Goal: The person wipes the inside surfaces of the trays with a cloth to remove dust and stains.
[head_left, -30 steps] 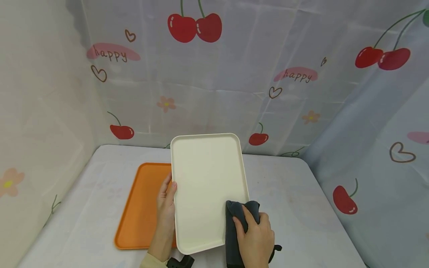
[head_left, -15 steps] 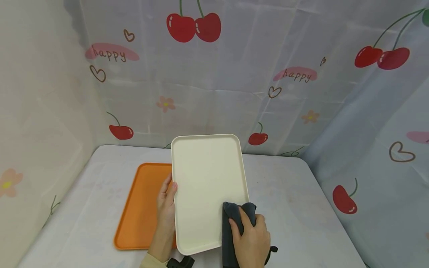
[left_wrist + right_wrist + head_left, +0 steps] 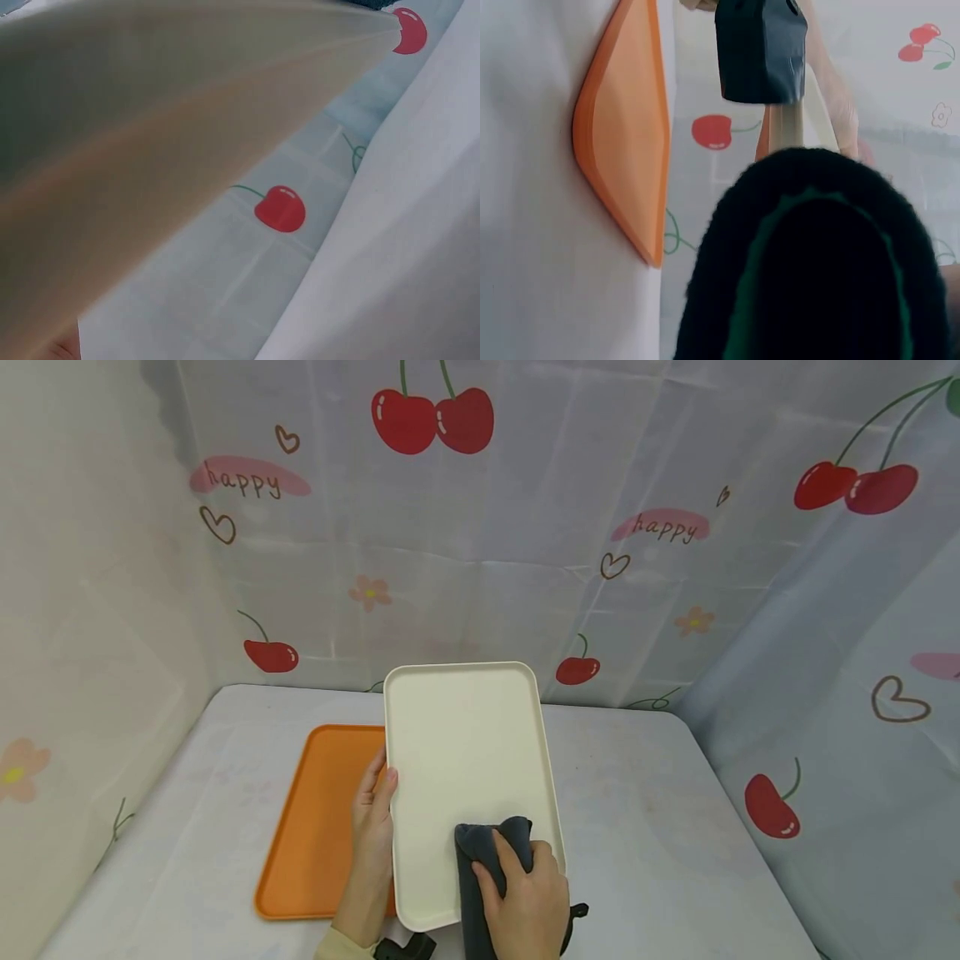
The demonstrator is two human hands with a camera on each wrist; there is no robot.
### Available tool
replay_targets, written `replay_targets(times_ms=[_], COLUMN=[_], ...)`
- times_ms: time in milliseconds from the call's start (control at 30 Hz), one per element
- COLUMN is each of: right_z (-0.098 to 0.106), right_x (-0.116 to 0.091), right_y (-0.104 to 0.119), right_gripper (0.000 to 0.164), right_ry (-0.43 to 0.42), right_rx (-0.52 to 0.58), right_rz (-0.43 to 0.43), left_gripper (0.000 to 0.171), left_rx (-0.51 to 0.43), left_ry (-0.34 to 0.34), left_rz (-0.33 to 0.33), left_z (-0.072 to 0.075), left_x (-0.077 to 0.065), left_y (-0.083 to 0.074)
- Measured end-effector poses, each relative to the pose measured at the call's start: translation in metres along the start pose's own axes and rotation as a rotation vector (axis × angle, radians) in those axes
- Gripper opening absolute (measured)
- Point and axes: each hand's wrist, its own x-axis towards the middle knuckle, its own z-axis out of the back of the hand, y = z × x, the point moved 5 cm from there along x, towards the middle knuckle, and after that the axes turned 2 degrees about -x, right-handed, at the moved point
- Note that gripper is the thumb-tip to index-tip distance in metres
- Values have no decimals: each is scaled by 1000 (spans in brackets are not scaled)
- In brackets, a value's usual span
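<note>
Nearest to us, at the bottom of the frame just right of the middle, the right hand (image 3: 528, 897) grips a dark cloth (image 3: 476, 877). Its thumb and fingers pinch the cloth into a bunch, maybe so it makes a soft pad and does not slip. The cloth lies over the low right part of the white tray (image 3: 465, 743), and we think it presses there.

The white tray is in the middle of the frame, tipped up to face us, perhaps so all of its flat side is easy to reach. The left hand (image 3: 371, 810) pinches its left edge, with the thumb at the rim, likely to keep it steady. We cannot see all the fingers behind it.

Past that hand, the orange tray (image 3: 318, 827) lies flat on the white table (image 3: 637, 793), maybe out of the way. Farthest off hangs a cherry curtain (image 3: 510, 527).
</note>
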Motion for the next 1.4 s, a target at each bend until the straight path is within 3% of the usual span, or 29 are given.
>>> replay_targets(times_ms=[367, 667, 1067, 1400], right_z=[-1, -2, -1, -1], right_x=[-8, -13, -12, -13], right_y=[25, 46, 53, 53], right_gripper=[53, 52, 45, 40], right_ry=[-47, -48, 20, 77], right_rx=[36, 40, 42, 55], right_rz=[147, 278, 363, 460], left_gripper=[44, 45, 43, 47], left_rx=[6, 44, 118, 82], left_ry=[-5, -51, -64, -86], left_rz=[28, 64, 46, 99], left_z=[1, 2, 4, 8], left_x=[0, 0, 1, 2], left_y=[2, 5, 5, 5])
